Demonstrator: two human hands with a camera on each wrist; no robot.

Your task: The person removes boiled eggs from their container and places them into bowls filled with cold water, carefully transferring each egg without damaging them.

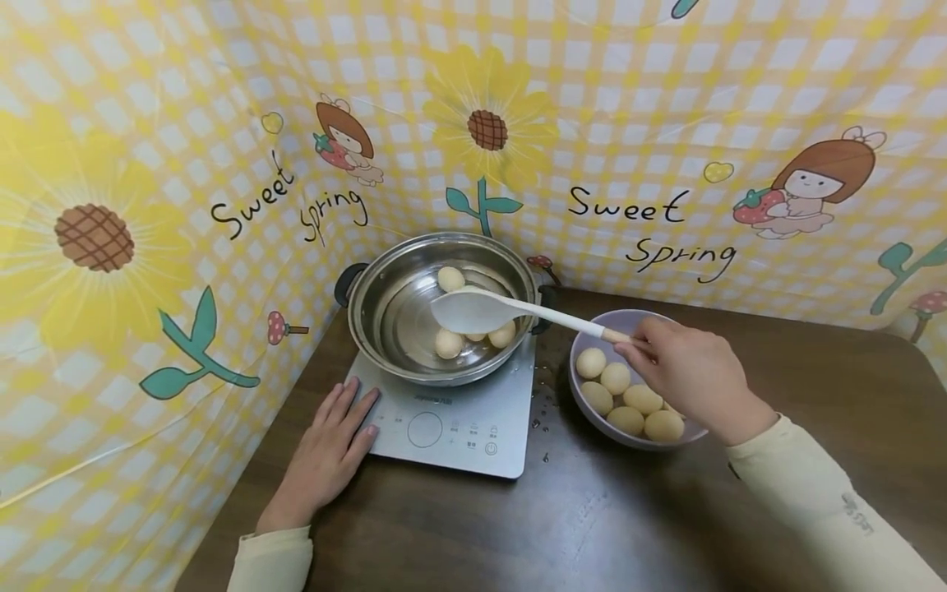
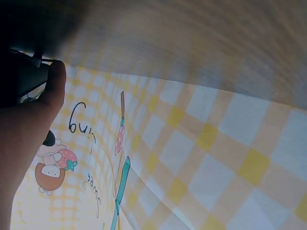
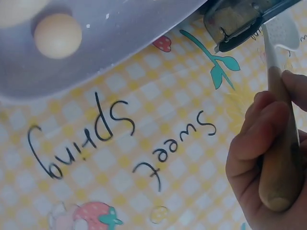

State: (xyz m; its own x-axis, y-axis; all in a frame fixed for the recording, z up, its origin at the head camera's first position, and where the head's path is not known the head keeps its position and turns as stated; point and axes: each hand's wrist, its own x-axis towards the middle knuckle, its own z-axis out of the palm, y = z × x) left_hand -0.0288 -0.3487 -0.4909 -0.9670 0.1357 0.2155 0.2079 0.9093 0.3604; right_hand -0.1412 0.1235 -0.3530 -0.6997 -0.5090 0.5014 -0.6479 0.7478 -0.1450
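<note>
In the head view my right hand (image 1: 699, 374) grips the wooden handle of a white slotted spoon (image 1: 477, 308). The spoon's head is over the steel pot (image 1: 373, 333), overlapping some of the pale eggs (image 1: 448, 343) inside. In the right wrist view, curled fingers wrap round the spoon handle (image 3: 280, 177), and small holes show in the spoon's head. My left hand (image 1: 325, 452) rests with extended fingers on the left edge of the white induction cooker (image 1: 466, 460) under the pot. Below my right hand stands a lavender bowl (image 1: 629, 440) with several eggs (image 1: 615, 378), partly hidden by the hand.
The dark wooden table (image 1: 592, 526) carries everything, with water drops (image 1: 545, 457) between cooker and bowl. A yellow checked cloth (image 1: 636, 107) with flowers and lettering hangs behind and on the left, close to the pot's black left handle (image 1: 348, 284).
</note>
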